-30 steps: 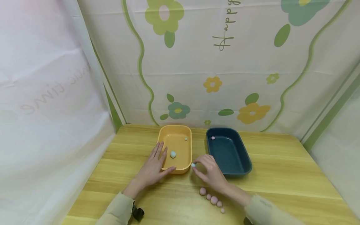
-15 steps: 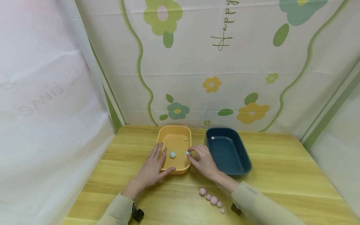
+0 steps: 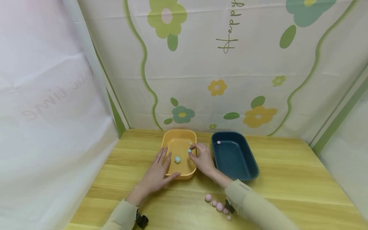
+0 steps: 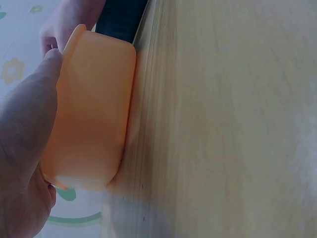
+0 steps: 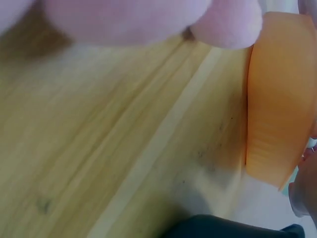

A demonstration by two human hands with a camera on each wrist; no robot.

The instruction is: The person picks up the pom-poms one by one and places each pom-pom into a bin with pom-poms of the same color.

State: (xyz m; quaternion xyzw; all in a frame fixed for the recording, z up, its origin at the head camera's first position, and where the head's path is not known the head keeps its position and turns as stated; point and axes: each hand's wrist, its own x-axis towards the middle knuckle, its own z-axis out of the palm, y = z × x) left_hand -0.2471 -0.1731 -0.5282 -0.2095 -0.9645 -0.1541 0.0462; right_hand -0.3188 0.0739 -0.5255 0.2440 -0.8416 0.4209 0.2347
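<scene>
My right hand (image 3: pixel 203 158) pinches a small light-blue ball (image 3: pixel 189 150) between thumb and forefinger, over the right side of the yellow tray (image 3: pixel 184 176). Inside that tray lie a larger light-blue ball (image 3: pixel 177 159) and a tiny pale green ball (image 3: pixel 191 143) near the far right corner. My left hand (image 3: pixel 155 174) rests on the tray's left and near rim with fingers spread. In the left wrist view its thumb (image 4: pixel 29 114) lies along the rim, beside the tray's outer wall (image 4: pixel 94 104).
A dark blue tray (image 3: pixel 252 159) stands to the right, with one small pink ball (image 3: pixel 218 142) at its far left. Several pink balls (image 3: pixel 219 207) lie in a slanting row on the wooden table (image 3: pixel 290 179), partly under the right wrist. A flowered cloth (image 3: pixel 201 64) hangs behind.
My right hand has moved forward and left with the small light-blue ball, from beside the yellow tray's near right corner to over its right side. The left hand stays on the rim.
</scene>
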